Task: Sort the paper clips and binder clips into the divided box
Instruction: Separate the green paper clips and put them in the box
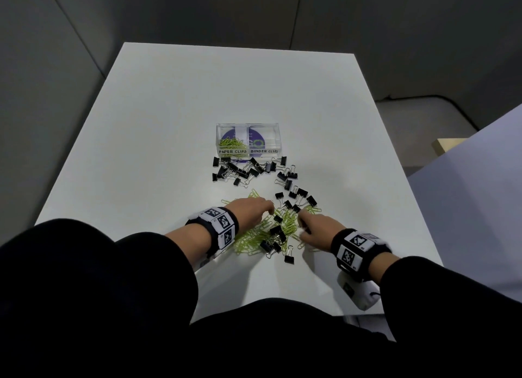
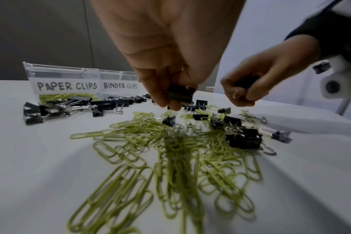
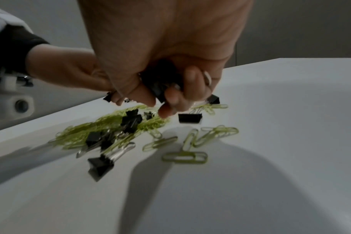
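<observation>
Curled fingers of the left hand [image 2: 170,66] pinch a black metal binder clip [image 2: 180,94] at frame centre; the right hand [image 3: 166,63] clutches several. Below lie yellow-green wire paper clips [image 2: 170,158]; the clear divided plastic box [image 1: 247,139] sits above them, mid-frame.

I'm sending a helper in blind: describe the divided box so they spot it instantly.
On the white table, look past the scattered clips. The box is clear plastic, with handwritten labels "PAPER CLIPS" and "BINDER CLIPS" on the front. It is the only container there.
</observation>
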Demonstrator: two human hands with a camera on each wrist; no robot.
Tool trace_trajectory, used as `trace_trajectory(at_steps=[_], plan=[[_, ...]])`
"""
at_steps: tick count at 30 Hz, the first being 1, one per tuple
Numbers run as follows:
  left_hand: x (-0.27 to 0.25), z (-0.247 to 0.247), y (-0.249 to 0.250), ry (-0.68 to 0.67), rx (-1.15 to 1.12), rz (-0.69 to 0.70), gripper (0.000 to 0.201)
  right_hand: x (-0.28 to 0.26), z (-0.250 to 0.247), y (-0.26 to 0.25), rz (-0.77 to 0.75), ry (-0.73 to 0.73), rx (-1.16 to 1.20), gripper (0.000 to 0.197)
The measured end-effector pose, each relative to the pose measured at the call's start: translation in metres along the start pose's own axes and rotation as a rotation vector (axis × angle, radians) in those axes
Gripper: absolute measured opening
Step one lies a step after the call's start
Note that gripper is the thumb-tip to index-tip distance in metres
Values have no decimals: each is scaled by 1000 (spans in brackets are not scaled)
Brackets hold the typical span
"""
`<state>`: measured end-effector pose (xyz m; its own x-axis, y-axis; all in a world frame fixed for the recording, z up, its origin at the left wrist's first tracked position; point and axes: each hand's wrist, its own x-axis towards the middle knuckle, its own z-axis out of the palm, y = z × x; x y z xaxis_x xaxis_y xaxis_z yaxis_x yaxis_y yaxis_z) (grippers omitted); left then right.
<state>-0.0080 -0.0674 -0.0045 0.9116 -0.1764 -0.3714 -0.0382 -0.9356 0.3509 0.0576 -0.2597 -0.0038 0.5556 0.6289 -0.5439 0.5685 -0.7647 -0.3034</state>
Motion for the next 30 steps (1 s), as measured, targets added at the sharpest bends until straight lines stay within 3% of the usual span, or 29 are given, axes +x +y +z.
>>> trace_trajectory(at_steps=[4, 7, 9, 14, 22, 30], plan=[[-2, 7, 9, -48, 112, 49, 31, -5, -6, 3, -39, 32, 19, 30], [-3, 11, 16, -71, 119, -11, 18, -9, 3, 1, -118, -39, -21, 20], [-3, 15, 18, -68, 180, -46, 30, -11, 10, -3, -95, -57, -96, 22], [-2, 17, 33, -157, 427, -52, 55, -4, 19, -16, 64, -85, -339, 58], [-3, 17, 46, -159, 399, -110, 52, 0, 23, -29, 110, -56, -285, 30], [-7, 15, 50, -188, 379, -134, 29, -3, 23, -30, 129, -53, -250, 34]])
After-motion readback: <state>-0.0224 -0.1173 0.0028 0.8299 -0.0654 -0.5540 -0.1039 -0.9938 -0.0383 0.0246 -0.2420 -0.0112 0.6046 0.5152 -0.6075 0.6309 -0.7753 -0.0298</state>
